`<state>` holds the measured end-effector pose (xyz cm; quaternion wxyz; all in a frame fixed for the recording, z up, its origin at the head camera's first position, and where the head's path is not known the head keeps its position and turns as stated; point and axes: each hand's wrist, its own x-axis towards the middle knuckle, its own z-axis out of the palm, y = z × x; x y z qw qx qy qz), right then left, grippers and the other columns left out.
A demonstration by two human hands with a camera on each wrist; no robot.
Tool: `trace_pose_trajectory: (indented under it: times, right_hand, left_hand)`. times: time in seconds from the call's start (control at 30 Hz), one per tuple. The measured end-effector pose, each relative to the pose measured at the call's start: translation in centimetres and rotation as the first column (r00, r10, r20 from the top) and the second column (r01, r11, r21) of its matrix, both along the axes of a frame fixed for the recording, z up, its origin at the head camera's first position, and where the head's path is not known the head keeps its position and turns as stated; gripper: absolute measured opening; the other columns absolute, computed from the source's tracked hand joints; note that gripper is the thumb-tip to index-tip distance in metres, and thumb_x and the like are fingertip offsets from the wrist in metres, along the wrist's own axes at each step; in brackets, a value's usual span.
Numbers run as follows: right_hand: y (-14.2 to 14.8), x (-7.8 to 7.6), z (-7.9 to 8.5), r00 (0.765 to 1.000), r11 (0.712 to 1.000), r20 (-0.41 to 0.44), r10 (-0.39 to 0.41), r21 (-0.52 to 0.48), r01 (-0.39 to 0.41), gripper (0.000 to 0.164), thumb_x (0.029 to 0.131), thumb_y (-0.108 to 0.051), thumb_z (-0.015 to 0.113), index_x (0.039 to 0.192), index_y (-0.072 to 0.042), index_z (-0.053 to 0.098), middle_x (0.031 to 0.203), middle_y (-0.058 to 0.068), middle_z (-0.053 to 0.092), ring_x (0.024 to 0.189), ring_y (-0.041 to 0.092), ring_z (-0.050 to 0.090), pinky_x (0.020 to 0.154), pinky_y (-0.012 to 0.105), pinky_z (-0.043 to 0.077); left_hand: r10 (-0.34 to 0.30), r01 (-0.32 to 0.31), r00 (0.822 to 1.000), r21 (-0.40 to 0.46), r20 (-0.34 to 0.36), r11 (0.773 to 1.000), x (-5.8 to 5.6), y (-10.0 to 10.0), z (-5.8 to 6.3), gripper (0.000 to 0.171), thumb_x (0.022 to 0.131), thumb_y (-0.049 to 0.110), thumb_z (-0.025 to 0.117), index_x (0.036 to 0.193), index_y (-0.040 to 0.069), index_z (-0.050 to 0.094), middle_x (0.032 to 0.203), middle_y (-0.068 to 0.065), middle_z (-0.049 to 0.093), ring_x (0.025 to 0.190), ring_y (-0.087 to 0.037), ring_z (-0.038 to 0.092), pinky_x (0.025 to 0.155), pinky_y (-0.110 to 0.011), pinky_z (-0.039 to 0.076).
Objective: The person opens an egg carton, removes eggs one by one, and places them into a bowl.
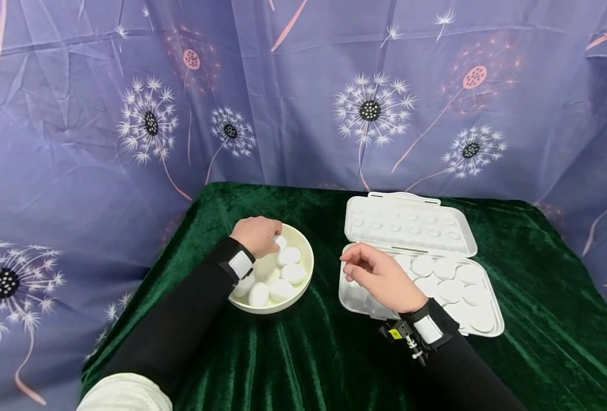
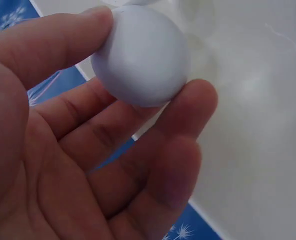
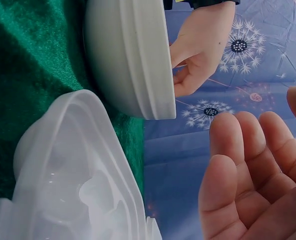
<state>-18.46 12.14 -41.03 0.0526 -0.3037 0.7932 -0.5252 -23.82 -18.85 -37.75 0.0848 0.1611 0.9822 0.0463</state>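
Pinched in the left hand [image 1: 254, 235] between thumb and fingers, a smooth white egg [image 2: 143, 57] is at the far side of the bowl [image 1: 271, 309]. The right hand [image 1: 381, 277] holds nothing, its fingers loosely bent by the open egg box [image 1: 408, 221]. If the pinch is too soft, the round egg could slip and bump the other eggs [image 1: 293, 274]. I can read no brand or words; the yellow tag [image 1: 395, 333] is too small

I'm scanning all three views now, and no lettering reads; that yellow patch [image 1: 395, 334] on the right-wrist camera [image 1: 405, 327] is too small.
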Motion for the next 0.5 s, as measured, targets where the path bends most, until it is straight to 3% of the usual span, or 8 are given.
trace_pose_trajectory:
  times: [0.2, 0.37, 0.5]
  right_hand:
    - [-0.03, -0.03, -0.14, 1.0, 1.0, 0.01, -0.004, 0.001, 0.004, 0.011, 0.102, -0.016, 0.062, 0.113, -0.015, 0.064, 0.092, 0.003, 0.066, 0.083, 0.028, 0.064, 0.069, 0.03, 0.049]
    - [0.06, 0.01, -0.17, 0.999, 1.0, 0.024, -0.022, 0.002, 0.022, 0.01, 0.102, -0.017, 0.063, 0.111, -0.015, 0.065, 0.094, 0.01, 0.067, 0.083, 0.019, 0.065, 0.07, 0.03, 0.049]
    - [0.17, 0.06, -0.19, 0.999, 1.0, 0.036, -0.018, 0.004, 0.018, 0.01, 0.102, -0.019, 0.063, 0.111, -0.016, 0.065, 0.094, 0.009, 0.067, 0.085, 0.022, 0.065, 0.071, 0.03, 0.049]
  left_hand:
    - [-0.003, 0.003, 0.999, -0.008, 0.043, 1.0, -0.52, 0.13, -0.79, 0.024, 0.095, 0.021, 0.072, 0.117, 0.013, 0.066, 0.078, 0.0, 0.058, 0.066, -0.018, 0.047, 0.066, -0.034, 0.034]
    - [-0.013, 0.013, 0.998, 0.008, 0.063, 1.0, -0.57, 0.44, -0.82, 0.018, 0.095, 0.019, 0.072, 0.111, 0.012, 0.066, 0.078, -0.001, 0.058, 0.067, -0.019, 0.047, 0.066, -0.033, 0.034]
    - [-0.037, 0.035, 0.997, 0.03, 0.061, 0.999, -0.44, 0.48, -0.86, 0.017, 0.095, 0.015, 0.071, 0.111, 0.011, 0.066, 0.086, -0.004, 0.063, 0.068, -0.018, 0.048, 0.068, -0.033, 0.036]
